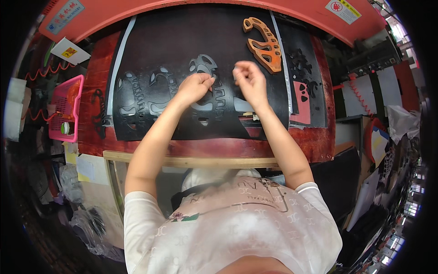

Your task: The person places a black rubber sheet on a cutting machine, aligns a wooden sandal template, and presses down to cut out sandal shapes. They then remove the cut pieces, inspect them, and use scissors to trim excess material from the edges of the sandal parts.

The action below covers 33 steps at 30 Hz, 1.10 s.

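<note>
A black sheet point(164, 37) lies before me, with several curved, slotted outlines cut into its near half. My left hand point(196, 87) is over one of these, its thumb and forefinger pinched at the edge of a black cut piece point(204, 62). The lower part of that piece is partly hidden by the hand. To the right, my right hand point(251, 80) is held above the sheet with its fingers curled; whether anything small is between them cannot be seen. Beyond it, an orange-brown cutting die point(265, 46) of similar curved shape rests on the sheet.
A red machine beam point(219, 4) spans the far side. Small black offcuts point(301, 63) and a pink scrap point(301, 104) lie at the right of the red worktable point(208, 146). A pink basket point(78, 109) stands left. A wooden rail point(191, 161) runs along my side.
</note>
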Each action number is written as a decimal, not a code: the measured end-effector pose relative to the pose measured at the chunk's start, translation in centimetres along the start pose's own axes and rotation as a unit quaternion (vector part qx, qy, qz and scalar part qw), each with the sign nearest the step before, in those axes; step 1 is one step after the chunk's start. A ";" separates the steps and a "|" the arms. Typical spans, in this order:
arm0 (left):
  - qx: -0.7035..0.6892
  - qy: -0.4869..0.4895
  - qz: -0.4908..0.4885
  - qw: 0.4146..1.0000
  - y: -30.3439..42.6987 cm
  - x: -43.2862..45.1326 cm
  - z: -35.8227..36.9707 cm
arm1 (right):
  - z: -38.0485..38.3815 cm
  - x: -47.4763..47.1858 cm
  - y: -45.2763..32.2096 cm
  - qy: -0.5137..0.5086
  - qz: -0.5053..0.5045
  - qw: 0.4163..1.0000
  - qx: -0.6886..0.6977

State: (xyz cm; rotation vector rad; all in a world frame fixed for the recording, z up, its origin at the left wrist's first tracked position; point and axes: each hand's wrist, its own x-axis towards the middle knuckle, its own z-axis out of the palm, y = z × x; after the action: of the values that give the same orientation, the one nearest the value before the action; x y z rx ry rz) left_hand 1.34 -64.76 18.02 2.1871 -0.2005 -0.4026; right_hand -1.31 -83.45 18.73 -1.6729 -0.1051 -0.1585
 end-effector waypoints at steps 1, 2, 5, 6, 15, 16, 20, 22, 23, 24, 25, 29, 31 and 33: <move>-0.034 -0.002 0.012 0.999 -0.5 0.2 0.2 | -0.1 -0.2 0.2 -0.014 0.049 0.997 -0.064; -0.060 0.010 0.007 0.998 -0.9 0.4 0.5 | 0.0 -0.9 0.4 -0.059 -0.004 0.989 -0.135; -0.095 0.034 0.009 0.995 -1.3 0.2 1.2 | 0.3 -1.7 0.9 -0.057 -0.126 0.970 -0.201; -0.101 0.041 0.012 0.994 -1.0 0.0 1.2 | 0.1 -1.8 1.1 -0.047 -0.125 0.970 -0.202; 0.126 0.009 -0.029 0.992 2.4 0.2 -0.1 | 0.5 0.8 2.4 0.001 -0.233 0.907 -0.351; 0.115 0.032 -0.021 0.993 2.3 0.0 0.3 | 0.6 0.8 2.4 -0.001 -0.237 0.898 -0.372; 0.066 0.162 0.068 0.982 0.8 -1.4 2.3 | 0.8 0.8 2.4 0.006 -0.235 0.885 -0.401; 0.012 0.190 0.109 0.976 0.3 -1.5 2.9 | 0.8 0.9 2.4 0.011 -0.236 0.882 -0.407; -0.013 0.201 0.119 0.972 0.0 -1.5 3.1 | 0.7 0.9 2.3 0.014 -0.237 0.882 -0.408; -0.015 0.212 0.155 0.965 -0.1 -1.4 3.2 | 0.7 0.8 2.4 0.016 -0.239 0.881 -0.407; 0.011 0.227 0.188 0.956 -0.2 -1.3 3.3 | 0.7 0.8 2.4 0.016 -0.244 0.881 -0.404; 0.059 0.272 0.294 0.914 -0.1 -0.9 3.1 | 0.8 0.8 3.1 0.026 -0.241 0.879 -0.411; 0.061 0.261 0.281 0.922 0.0 -1.2 2.9 | 0.8 1.1 3.2 0.030 -0.248 0.873 -0.419; 0.121 0.211 0.214 0.946 -0.2 -2.2 2.4 | 0.6 0.9 2.7 0.026 -0.262 0.890 -0.371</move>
State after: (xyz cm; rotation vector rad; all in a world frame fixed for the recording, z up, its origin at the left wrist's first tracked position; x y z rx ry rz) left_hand -1.54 -65.76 16.98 2.3257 -0.4947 0.3499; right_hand 0.03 -83.18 16.12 -2.3699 -0.5094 -0.7259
